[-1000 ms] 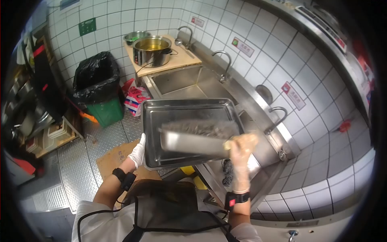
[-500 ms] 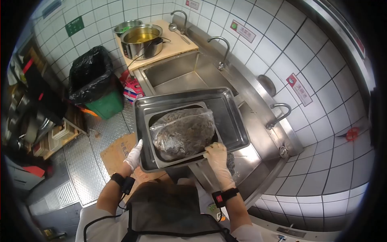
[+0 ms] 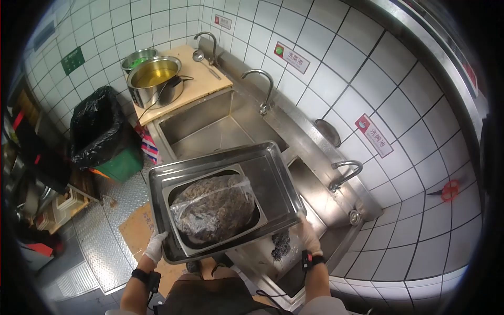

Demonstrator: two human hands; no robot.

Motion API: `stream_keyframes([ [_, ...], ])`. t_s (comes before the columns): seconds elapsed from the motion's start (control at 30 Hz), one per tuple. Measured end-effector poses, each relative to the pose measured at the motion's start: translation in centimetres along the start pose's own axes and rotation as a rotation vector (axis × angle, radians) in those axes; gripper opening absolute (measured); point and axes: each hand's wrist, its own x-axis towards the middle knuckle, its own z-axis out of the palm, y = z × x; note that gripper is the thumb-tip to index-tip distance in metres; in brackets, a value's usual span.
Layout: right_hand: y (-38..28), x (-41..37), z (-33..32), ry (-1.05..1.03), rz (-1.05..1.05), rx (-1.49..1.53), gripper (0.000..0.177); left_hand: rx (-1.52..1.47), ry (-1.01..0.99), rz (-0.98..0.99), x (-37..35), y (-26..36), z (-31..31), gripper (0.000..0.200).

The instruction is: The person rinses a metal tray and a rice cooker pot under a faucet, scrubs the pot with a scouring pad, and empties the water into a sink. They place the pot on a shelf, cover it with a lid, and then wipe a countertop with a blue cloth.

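A large metal tray (image 3: 281,202) is held out in front of me over the sink edge. Inside it lies a smaller steel pan (image 3: 262,217), and in that pan a clear plastic bag of dark brown, lumpy contents (image 3: 212,207). My left hand (image 3: 155,247), in a white glove, grips the tray's near left corner. At the near right corner, my gloved right hand (image 3: 310,237) is closed on the tray's rim, its fingers slightly blurred. Below the tray, a dark scouring pad (image 3: 281,245) sits on the steel surface beside my right hand.
Steel sinks (image 3: 210,131) with several taps run along the tiled wall. On a wooden board (image 3: 202,79) stand a pot of yellow liquid (image 3: 155,73) and a ladle (image 3: 198,56). A green bin (image 3: 122,164) with a black liner stands left. Cardboard (image 3: 134,226) covers some floor.
My right hand has shifted from the near edge to the tray's right corner. The tray sits lower and further left in view, and the scouring pad shows more fully. The camera view has shifted too.
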Motion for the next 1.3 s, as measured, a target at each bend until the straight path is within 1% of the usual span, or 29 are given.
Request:
stream_keyframes([
  [0.07,5.6,2.4,-2.7,-0.023,0.151,0.155,0.041,-0.073,-0.016,-0.007,0.1,0.4,0.7,0.036],
  [0.1,5.5,2.0,-1.4,-0.026,0.135,0.154,0.041,-0.077,-0.026,0.004,0.4,0.6,1.0,0.036],
  [0.17,6.3,-0.5,1.1,0.000,-0.374,-0.940,0.030,-0.125,-0.093,-0.002,0.1,1.0,0.8,0.052],
  [0.2,7.2,-0.5,0.8,0.013,-0.387,-0.937,0.030,-0.122,-0.109,0.006,-0.3,1.0,0.4,0.052],
  [0.27,10.2,1.5,-0.8,0.009,-0.078,-0.150,0.031,-0.043,-0.170,0.233,-0.3,2.1,0.1,0.067],
  [0.3,13.3,2.9,-3.3,-0.025,-0.350,-0.418,0.031,-0.060,-0.191,0.213,-1.5,3.4,0.3,0.077],
  [0.33,11.3,0.2,-1.5,0.031,-0.176,-0.143,0.031,-0.069,-0.237,0.241,-2.5,4.4,-0.2,0.078],
  [0.37,7.7,-3.9,2.1,0.071,-0.016,0.138,0.031,-0.080,-0.288,0.280,-3.1,5.5,-0.5,0.079],
  [0.43,4.0,-9.0,6.0,0.077,-0.075,0.317,0.037,-0.143,-0.324,0.311,-5.2,8.6,-1.2,0.082],
  [0.47,2.8,-11.1,7.0,0.093,-0.128,0.322,0.040,-0.183,-0.327,0.303,-5.9,10.2,-1.7,0.084],
  [0.5,1.0,-14.1,8.8,0.105,-0.164,0.326,0.040,-0.258,-0.317,0.255,-8.5,13.2,-0.9,0.084],
  [0.57,-3.6,-19.4,12.8,0.112,-0.277,0.388,0.041,-0.296,-0.450,0.242,-11.6,18.3,-0.8,0.082],
  [0.6,-4.4,-20.3,12.6,0.134,-0.358,0.383,0.040,-0.203,-0.471,0.295,-14.0,19.9,-0.2,0.078],
  [0.63,-6.5,-23.3,14.9,0.242,-0.407,0.327,0.023,-0.196,-0.499,0.301,-15.1,21.8,-0.5,0.078],
  [0.7,-9.5,-28.0,17.5,0.328,-0.556,0.272,0.026,-0.287,-0.623,0.265,-16.9,25.4,-0.7,0.075],
  [0.77,-12.3,-30.1,17.8,0.234,-0.739,0.276,0.027,-0.282,-0.730,0.356,-19.7,29.2,0.5,0.073],
  [0.8,-14.2,-31.8,18.7,0.225,-0.811,0.302,0.029,-0.219,-0.784,0.369,-19.9,31.1,-0.1,0.071],
  [0.83,-16.2,-33.7,19.8,0.220,-0.879,0.329,0.030,-0.215,-0.806,0.436,-21.5,33.0,0.8,0.067],
  [0.9,-20.9,-37.7,21.5,0.166,-0.908,0.277,0.037,-0.237,-0.796,0.442,-24.7,37.0,2.3,0.055],
  [0.93,-23.2,-39.1,21.6,0.183,-0.926,0.238,0.042,-0.244,-0.764,0.387,-25.0,38.9,2.5,0.047],
  [0.97,-25.3,-40.3,21.6,0.200,-0.942,0.201,0.047,-0.189,-0.769,0.443,-25.7,40.8,2.8,0.039],
  [1.03,-28.9,-43.1,21.9,0.142,-0.975,0.166,0.058,-0.213,-0.886,0.503,-26.8,44.3,5.3,0.027],
  [1.07,-30.1,-44.5,22.5,0.185,-1.031,0.155,0.061,-0.192,-0.912,0.672,-25.9,45.9,5.9,0.019],
  [1.1,-31.2,-45.9,23.0,0.229,-1.087,0.144,0.065,-0.176,-0.946,0.766,-24.7,47.7,7.0,0.014],
  [1.13,-32.4,-46.9,24.4,0.298,-1.160,0.173,0.070,-0.134,-0.988,0.884,-25.2,49.3,8.2,0.013],
  [1.2,-35.5,-49.3,22.7,0.308,-1.242,0.113,0.076,-0.129,-0.907,0.823,-29.0,50.7,10.2,0.019],
  [1.23,-37.4,-50.2,22.0,0.293,-1.290,0.104,0.078,-0.165,-0.908,0.854,-29.8,51.6,11.4,0.028],
  [1.27,-39.0,-51.2,22.0,0.267,-1.351,0.114,0.077,0.084,-0.975,1.131,-30.4,53.3,13.1,0.037],
  [1.3,-40.6,-52.6,22.2,0.241,-1.412,0.121,0.076,0.029,-1.148,1.092,-31.1,54.6,14.6,0.049],
])
